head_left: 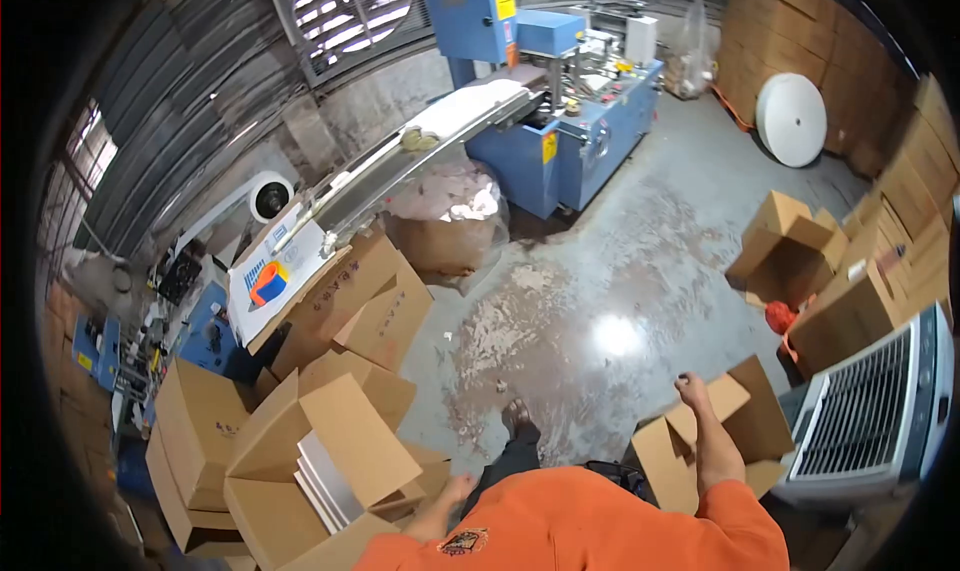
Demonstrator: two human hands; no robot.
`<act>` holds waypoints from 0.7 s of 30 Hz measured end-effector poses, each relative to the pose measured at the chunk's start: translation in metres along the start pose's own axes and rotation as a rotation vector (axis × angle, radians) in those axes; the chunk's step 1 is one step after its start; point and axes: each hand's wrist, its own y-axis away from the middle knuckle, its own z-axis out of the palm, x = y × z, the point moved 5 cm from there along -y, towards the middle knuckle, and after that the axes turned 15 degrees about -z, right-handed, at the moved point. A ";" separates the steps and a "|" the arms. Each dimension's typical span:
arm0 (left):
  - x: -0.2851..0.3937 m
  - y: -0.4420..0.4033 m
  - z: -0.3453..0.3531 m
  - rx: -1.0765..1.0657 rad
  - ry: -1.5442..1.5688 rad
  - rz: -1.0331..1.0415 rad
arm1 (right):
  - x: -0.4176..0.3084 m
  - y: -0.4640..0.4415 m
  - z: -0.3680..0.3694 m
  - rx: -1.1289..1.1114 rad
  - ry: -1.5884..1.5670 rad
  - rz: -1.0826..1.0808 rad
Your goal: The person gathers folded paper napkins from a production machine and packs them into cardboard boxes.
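Observation:
My right hand [690, 389] is raised over an open cardboard box [662, 463] at the lower right. Its fingers are curled in and nothing shows in them. Low beside my body, my left hand [456, 491] hangs near another open cardboard box [360, 441]. Its fingers are too small and blurred to make out. Inside that left box stand several white flat stacks [328, 486], leaning side by side.
A blue machine [590, 141] with a conveyor [420, 166] stands ahead. Orange tape [268, 283] lies on a sheet-covered box at the left. A white roll [792, 119], an open box [788, 246] and an air cooler [865, 406] stand right. The grey floor [570, 371] is stained.

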 end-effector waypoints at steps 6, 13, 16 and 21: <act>0.047 -0.113 -0.033 -0.063 0.083 -0.020 | -0.116 -0.184 0.048 -0.228 0.076 -0.180; 0.195 -0.193 -0.215 0.371 0.502 0.030 | -0.185 -0.291 0.093 -0.596 0.132 -0.347; 0.255 -0.206 -0.293 0.472 0.576 0.121 | -0.214 -0.364 0.095 -0.454 0.120 -0.415; 0.346 -0.206 -0.396 0.515 0.720 0.207 | -0.297 -0.519 0.109 -0.367 0.164 -0.616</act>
